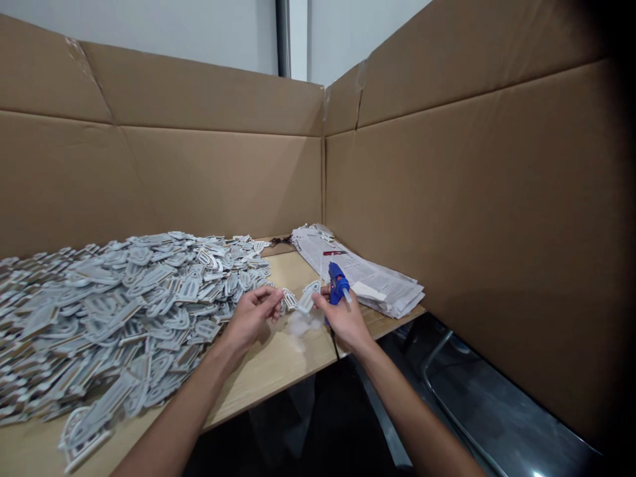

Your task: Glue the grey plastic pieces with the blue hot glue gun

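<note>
Over the tabletop (248, 374), left hand (252, 316) pinched a small white arch frame (289, 300) and right hand (346, 319) gripped a blue glue gun (338, 282) plus grey arch piece (308, 299); steady, edge-only holds seemed best.

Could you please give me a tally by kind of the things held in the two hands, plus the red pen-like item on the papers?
Arched pieces: 2 (white arched piece in the left hand, grey arched piece in the right hand)
Blue glue gun: 1
Red pen-like item: 1
Total: 4
</note>
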`<state>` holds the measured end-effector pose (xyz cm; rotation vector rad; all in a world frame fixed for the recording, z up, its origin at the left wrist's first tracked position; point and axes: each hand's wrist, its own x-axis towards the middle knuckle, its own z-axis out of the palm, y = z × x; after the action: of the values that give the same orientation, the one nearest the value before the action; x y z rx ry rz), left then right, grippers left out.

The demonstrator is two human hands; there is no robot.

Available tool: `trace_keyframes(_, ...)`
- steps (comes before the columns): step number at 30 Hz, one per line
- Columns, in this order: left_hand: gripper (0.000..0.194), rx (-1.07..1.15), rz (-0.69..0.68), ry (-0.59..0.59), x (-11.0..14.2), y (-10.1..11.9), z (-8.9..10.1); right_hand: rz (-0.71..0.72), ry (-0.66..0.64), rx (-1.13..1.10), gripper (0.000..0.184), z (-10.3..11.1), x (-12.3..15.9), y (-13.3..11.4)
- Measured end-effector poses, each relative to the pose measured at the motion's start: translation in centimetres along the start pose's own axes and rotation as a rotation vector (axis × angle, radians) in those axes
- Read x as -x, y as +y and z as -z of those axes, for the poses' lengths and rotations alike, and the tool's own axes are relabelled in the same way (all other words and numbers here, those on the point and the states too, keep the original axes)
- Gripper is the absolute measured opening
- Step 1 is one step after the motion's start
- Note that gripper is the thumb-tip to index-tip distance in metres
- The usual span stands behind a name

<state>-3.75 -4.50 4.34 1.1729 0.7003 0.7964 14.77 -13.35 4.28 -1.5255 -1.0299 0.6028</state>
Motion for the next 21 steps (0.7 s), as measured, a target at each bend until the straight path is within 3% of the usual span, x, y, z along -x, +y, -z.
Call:
trace_keyframes(13, 0.042, -0.075, -0.039, -0.025, 0.04, -0.42, 0.20, 0.020, -0.010, -0.003, 0.027, 0.27, -0.11, -0.71)
trace_keyframes(17, 0.049, -0.088, -0.008, 0.020, 0.14, -0.37, 0.15, 0.018, -0.021, -0.005, 0.027, 0.34, -0.04, -0.90)
trace_keyframes(21, 0.041, -0.173, -0.036, -0.020, 0.28, -0.02, 0.12, 0.019, -0.040, 0.001, 0.029, 0.38, -0.05, -0.94)
